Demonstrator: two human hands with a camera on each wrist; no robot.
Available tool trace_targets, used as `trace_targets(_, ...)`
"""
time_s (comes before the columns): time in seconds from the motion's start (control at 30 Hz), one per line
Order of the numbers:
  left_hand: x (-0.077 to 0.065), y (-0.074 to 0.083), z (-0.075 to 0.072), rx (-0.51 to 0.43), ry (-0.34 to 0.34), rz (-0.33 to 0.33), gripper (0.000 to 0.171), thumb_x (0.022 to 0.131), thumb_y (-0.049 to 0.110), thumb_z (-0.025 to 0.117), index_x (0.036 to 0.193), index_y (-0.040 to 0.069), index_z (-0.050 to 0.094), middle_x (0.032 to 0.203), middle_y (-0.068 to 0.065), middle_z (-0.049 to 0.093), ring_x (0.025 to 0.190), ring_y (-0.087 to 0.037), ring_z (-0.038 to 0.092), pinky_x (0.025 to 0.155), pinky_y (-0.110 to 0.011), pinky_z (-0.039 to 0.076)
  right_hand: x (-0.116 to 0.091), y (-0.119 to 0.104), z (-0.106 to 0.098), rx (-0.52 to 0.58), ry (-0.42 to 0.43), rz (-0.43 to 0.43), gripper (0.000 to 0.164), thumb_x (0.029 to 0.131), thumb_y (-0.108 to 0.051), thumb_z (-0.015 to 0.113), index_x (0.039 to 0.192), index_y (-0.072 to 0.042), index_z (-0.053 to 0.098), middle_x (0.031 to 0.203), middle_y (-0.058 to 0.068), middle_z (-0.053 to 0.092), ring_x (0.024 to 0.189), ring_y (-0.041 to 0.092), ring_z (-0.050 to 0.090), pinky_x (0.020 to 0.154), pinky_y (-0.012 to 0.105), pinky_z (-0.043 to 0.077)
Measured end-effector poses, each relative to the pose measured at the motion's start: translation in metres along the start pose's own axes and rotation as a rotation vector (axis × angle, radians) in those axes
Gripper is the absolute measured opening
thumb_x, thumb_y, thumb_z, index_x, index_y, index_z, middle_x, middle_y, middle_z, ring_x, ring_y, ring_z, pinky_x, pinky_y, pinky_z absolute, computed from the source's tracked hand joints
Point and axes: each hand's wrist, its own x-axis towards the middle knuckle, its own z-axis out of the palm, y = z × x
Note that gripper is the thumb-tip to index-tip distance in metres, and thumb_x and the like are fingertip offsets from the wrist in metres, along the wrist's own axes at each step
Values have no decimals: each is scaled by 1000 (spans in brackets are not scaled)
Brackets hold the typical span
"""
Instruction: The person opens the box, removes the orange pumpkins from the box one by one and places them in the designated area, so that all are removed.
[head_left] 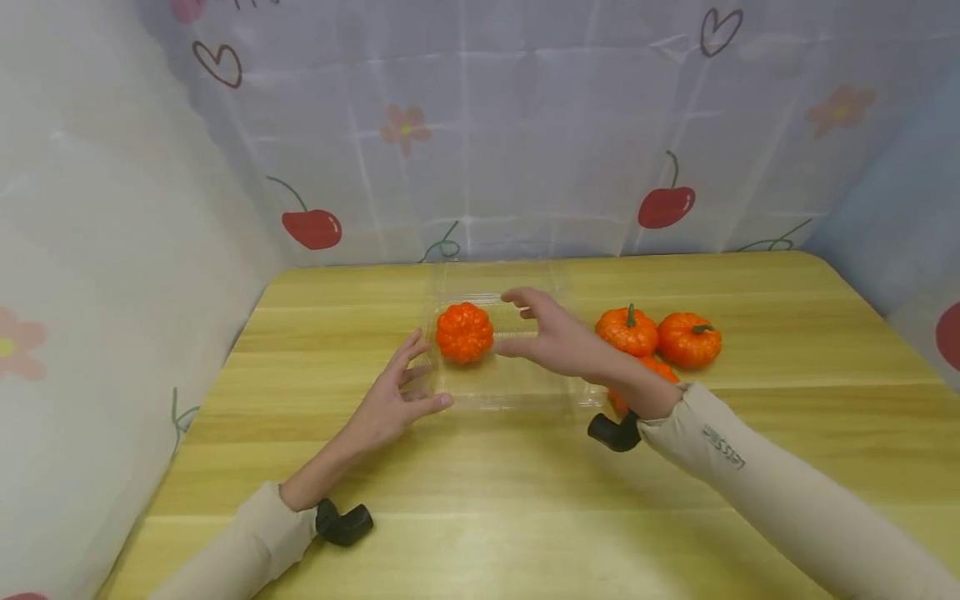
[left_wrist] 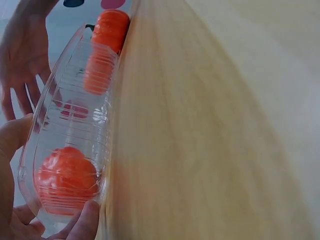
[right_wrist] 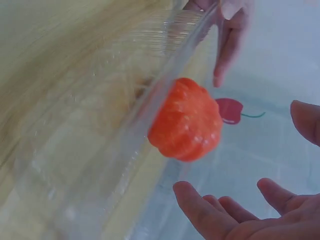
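A clear plastic clamshell container (head_left: 510,387) lies open on the table, its lid (head_left: 498,275) folded back to the far side. A small orange pumpkin (head_left: 465,333) sits in its left end, stem not showing. My left hand (head_left: 390,400) is at the container's left end, thumb by the front edge and fingers along the side; the left wrist view shows fingertips (left_wrist: 89,212) against the wall. Over the container, to the right of the pumpkin, my right hand (head_left: 551,333) hovers with thumb and fingers spread, holding nothing.
To the right of the container stand more pumpkins: one with an upright green stem (head_left: 628,332), another (head_left: 688,340) beside it, and a third (head_left: 660,368) partly hidden by my right wrist. A patterned curtain (head_left: 510,167) hangs behind the wooden table (head_left: 480,500).
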Motion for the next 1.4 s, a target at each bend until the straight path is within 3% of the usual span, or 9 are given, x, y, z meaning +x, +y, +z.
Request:
trace_targets(0.3, 0, 0, -1, -8, -4, 14, 101, 86, 18, 79, 160, 21, 10, 158, -12, 25, 139, -36, 37, 103, -46, 45, 41, 17, 28, 67, -39, 55, 74, 93, -28, 68, 151, -4, 28, 156, 20, 24, 140, 41, 26, 111, 57, 31)
trace_targets(0.5, 2, -1, 1, -10, -10, 21, 101, 86, 17, 79, 160, 22, 10, 158, -10, 27, 139, -34, 38, 103, -46, 45, 52, 19, 39, 86, -12, 80, 76, 95, -36, 67, 151, -3, 27, 151, 21, 31, 136, 36, 34, 108, 53, 37)
trace_targets(0.63, 2, -1, 1, -11, -6, 16, 101, 86, 17, 79, 160, 22, 11, 158, -8, 27, 138, -34, 39, 102, -45, 45, 57, 16, 45, 84, -7, 82, 72, 96, -35, 65, 149, -2, 30, 142, 21, 38, 124, 34, 46, 101, 47, 45)
trace_targets(0.8, 1, -1, 1, -19, -1, 3, 100, 85, 18, 80, 160, 22, 13, 157, -5, 27, 137, -32, 41, 101, -43, 47, 56, 10, 50, 86, 33, 82, 52, 97, -33, 64, 134, -3, 43, 125, 19, 47, 105, 31, 54, 87, 39, 52)
trace_targets(0.93, 2, -2, 1, -21, 4, -6, 100, 85, 19, 80, 159, 23, 14, 158, -3, 26, 136, -32, 42, 101, -41, 47, 54, 10, 51, 123, 70, 74, 36, 99, -28, 62, 120, -3, 47, 103, 19, 55, 85, 29, 56, 70, 32, 50)
trace_targets(1.03, 2, -2, 1, -21, 4, -8, 100, 85, 20, 80, 159, 22, 14, 158, -3, 26, 136, -32, 42, 100, -41, 48, 53, 13, 52, 135, 84, 76, 32, 99, -23, 62, 118, -3, 47, 94, 18, 55, 77, 27, 54, 65, 29, 48)
trace_targets(1.17, 2, -2, 2, -22, 1, -11, 100, 85, 20, 80, 160, 22, 13, 158, -4, 27, 136, -32, 41, 99, -41, 49, 54, 15, 53, 120, 99, 100, 40, 99, -21, 62, 130, -2, 46, 102, 19, 56, 84, 28, 57, 72, 32, 52)
trace_targets(1.4, 3, -2, 2, -16, 3, 0, 99, 85, 20, 80, 159, 21, 14, 158, -3, 26, 136, -32, 42, 100, -41, 48, 54, 16, 54, 135, 37, 154, 54, 100, -25, 61, 146, -4, 43, 134, 19, 52, 115, 32, 54, 96, 42, 50)
